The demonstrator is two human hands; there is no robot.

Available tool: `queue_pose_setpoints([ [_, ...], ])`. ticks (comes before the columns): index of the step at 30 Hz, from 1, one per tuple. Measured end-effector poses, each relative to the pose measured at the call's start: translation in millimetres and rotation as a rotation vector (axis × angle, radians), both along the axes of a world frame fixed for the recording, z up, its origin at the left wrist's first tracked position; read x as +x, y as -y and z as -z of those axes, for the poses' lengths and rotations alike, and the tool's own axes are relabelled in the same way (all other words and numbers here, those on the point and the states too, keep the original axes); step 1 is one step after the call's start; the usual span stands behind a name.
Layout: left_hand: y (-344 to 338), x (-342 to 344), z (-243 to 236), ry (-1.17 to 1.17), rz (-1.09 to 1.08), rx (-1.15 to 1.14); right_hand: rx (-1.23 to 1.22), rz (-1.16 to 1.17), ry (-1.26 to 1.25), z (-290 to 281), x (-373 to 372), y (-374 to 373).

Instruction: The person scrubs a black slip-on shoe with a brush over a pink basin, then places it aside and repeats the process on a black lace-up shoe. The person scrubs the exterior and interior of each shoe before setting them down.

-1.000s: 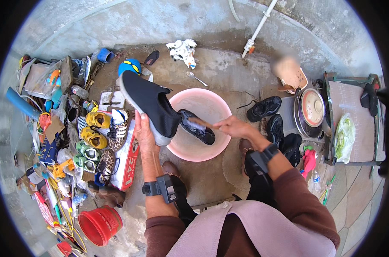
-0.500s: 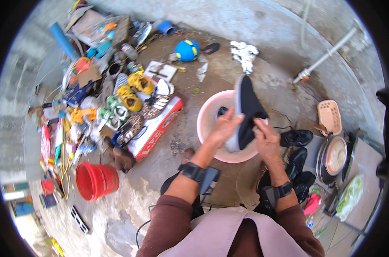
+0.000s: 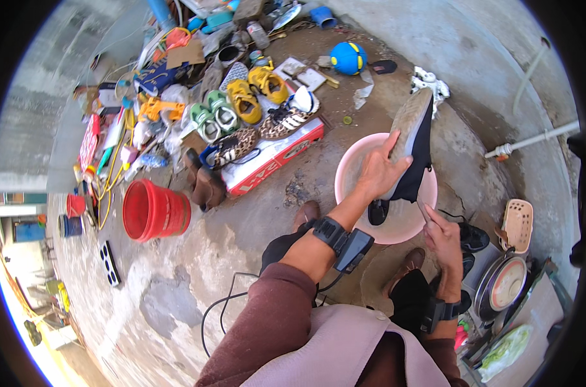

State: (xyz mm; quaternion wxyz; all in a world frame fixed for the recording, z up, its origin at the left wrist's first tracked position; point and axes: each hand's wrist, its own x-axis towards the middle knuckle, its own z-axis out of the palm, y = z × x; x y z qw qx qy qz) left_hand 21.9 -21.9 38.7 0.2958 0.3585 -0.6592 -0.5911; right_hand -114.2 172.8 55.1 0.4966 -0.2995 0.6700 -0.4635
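The black shoe [image 3: 423,142], firmly in the grip of the left hand [image 3: 378,170] above the pink basin [image 3: 406,231] right of centre, has just turned sole-outward, likely baring it for scrubbing, while the right hand [image 3: 443,236] clasps what seems a brush handle [image 3: 424,211].

Got rough grey concrete walls [image 3: 480,58] left and right, stained patchy concrete floor [image 3: 235,251], plus a white pipe [image 3: 536,140] off to the right. Bright daylight [image 3: 23,345] lower left, maybe an open yard, too washed-out to tell.
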Motion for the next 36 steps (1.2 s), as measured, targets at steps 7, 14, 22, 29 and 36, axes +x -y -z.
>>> queue_pose_setpoints([
  [7, 3, 6, -14, -0.139, 0.079, 0.319, -0.259, 0.079, 0.458, -11, -2, 2],
  [14, 7, -1, 1, -0.114, 0.055, 0.39, -0.298, 0.166, 0.402, 4, 2, 7],
  [22, -25, -15, -2, -0.105, 0.256, 0.378, -0.253, 0.505, 0.443, 16, 7, 31],
  [29, -32, -15, 5, 0.024, 0.247, 0.351, -0.139, 0.528, 0.283, 19, 1, 27],
  [36, 9, 0, 16, -0.109, -0.043, 0.348, -0.098, 0.145, 0.339, 0, 6, 16],
])
